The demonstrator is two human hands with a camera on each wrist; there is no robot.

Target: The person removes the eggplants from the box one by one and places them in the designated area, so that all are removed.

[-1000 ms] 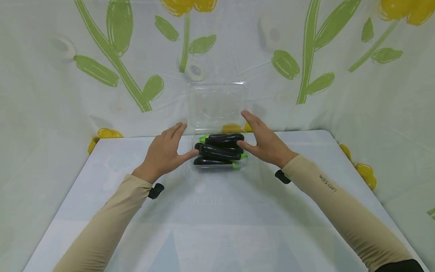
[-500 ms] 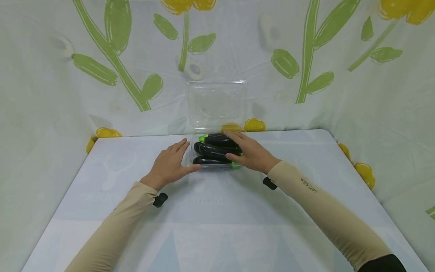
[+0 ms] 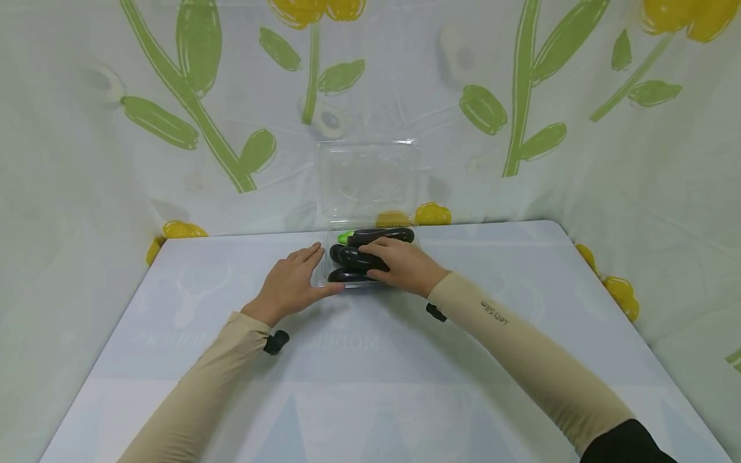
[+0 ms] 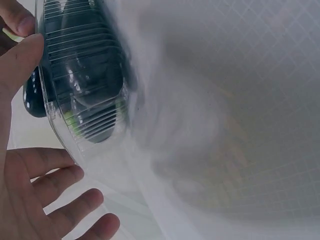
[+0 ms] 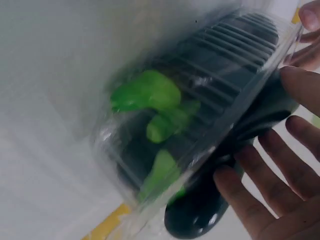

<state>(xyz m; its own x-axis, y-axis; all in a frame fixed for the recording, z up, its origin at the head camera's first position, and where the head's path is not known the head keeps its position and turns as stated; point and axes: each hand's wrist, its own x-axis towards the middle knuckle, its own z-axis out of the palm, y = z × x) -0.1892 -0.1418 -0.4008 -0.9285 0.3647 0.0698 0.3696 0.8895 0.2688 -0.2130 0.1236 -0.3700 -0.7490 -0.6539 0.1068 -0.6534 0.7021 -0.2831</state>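
A clear plastic clamshell box holds several dark eggplants with green stems. Its lid stands raised at the back. My right hand reaches over the right half of the box and grips the middle eggplant, thumb on the near side and fingers on the far side. Behind it lies another eggplant, stem to the left, and a front eggplant shows partly under my thumb. At the box's left side, my left hand rests with fairly straight fingers, its thumb at the rim.
The box stands near the far edge of a white table, close to a hanging cloth printed with green leaves and yellow flowers. More of this cloth drapes at both sides of the table.
My right hand has come left and down from beside the lid onto the middle eggplant and taken hold of it. My left hand has lowered to the box's left side.
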